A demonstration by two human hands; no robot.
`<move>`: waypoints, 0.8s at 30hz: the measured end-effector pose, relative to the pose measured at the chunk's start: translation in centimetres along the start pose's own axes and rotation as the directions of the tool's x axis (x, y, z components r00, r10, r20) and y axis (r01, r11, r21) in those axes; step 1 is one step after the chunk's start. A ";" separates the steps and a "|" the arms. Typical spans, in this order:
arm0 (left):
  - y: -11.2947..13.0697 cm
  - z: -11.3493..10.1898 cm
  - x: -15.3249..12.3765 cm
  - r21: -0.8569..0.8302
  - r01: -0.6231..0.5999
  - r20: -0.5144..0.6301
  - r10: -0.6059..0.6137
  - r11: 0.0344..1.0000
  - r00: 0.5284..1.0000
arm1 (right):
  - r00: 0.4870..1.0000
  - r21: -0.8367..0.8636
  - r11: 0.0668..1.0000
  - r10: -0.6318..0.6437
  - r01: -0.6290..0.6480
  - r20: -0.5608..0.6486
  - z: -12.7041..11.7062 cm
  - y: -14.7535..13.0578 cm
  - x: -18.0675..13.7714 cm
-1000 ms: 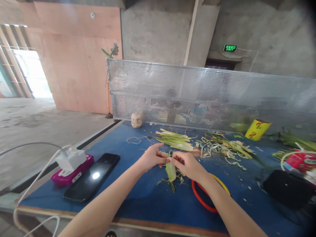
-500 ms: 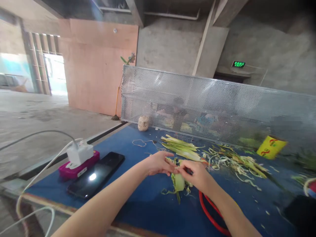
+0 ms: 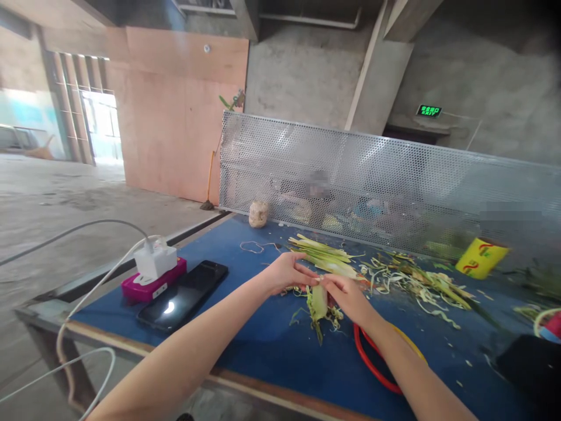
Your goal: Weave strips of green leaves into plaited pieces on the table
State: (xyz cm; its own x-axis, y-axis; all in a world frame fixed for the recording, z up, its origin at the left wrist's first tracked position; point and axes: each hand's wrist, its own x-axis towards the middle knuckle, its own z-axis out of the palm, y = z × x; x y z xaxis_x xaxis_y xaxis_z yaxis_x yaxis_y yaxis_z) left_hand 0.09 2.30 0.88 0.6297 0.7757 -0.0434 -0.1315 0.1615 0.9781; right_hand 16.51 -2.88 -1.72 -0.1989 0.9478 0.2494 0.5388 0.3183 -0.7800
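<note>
My left hand (image 3: 287,272) and my right hand (image 3: 348,296) meet over the blue table (image 3: 272,362), both pinched on the top end of a pale green husk strip (image 3: 319,302). The strip hangs down from my fingertips to a small heap of torn green shreds (image 3: 322,320) lying on the table. Just beyond my hands lies a bundle of long green husk leaves (image 3: 324,257). What exactly sits between my fingertips is too small to see.
A black phone (image 3: 184,295) lies at the left, next to a pink box (image 3: 151,282) with a white charger (image 3: 154,261) and cable. A red ring (image 3: 372,365) lies under my right forearm. More peelings (image 3: 416,283), a yellow roll (image 3: 481,258), a perforated metal screen (image 3: 385,187) behind.
My view has swung left and up, so everything has shifted in the picture. My hands stay pinched together on the green strip, with only small finger movement.
</note>
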 end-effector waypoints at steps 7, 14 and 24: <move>-0.6 -0.2 0.4 0.041 -0.049 -0.001 0.049 0.998 0.999 | 0.998 0.085 0.995 0.060 -0.057 -0.031 0.5 -0.2 0.0; -0.1 -0.1 0.0 0.121 -0.054 0.001 0.054 0.991 0.999 | 0.998 0.149 0.987 0.062 -0.062 0.003 0.3 -0.5 -0.1; 0.7 -0.3 -0.6 0.097 0.016 0.052 -0.021 0.995 0.998 | 0.999 0.144 0.989 0.025 -0.031 0.044 0.1 -0.3 -0.2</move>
State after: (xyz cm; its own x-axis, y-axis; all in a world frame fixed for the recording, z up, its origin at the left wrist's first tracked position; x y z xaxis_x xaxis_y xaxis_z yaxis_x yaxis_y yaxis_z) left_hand -0.56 2.13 1.58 0.6715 0.7391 -0.0533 -0.0464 0.1137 0.9924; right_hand 16.30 -3.17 -1.58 -0.2218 0.9534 0.2044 0.4211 0.2827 -0.8618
